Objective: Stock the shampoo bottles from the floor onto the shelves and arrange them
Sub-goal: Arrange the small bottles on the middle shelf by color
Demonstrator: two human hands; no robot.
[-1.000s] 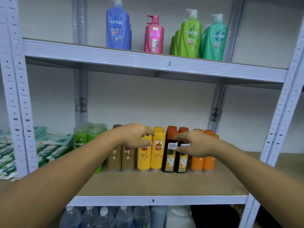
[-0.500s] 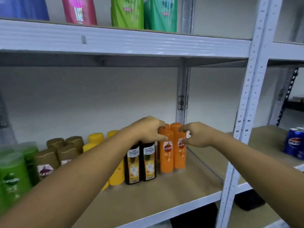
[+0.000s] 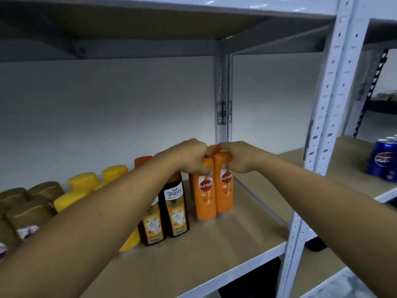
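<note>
Your shelf [image 3: 214,244] holds the two orange bottles [image 3: 205,196] upright and touching, directly beneath your fingers. Your left hand [image 3: 189,160] and right hand [image 3: 236,158] curl over the caps, apparently gripping them, though blur hides the fingertips.

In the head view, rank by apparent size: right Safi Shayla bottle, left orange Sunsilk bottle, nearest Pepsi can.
1. Right Safi Shayla bottle and left orange Sunsilk bottle: look alike; left hand covers both tops.
2. Pepsi can: smallest, though farther from the camera.
</note>
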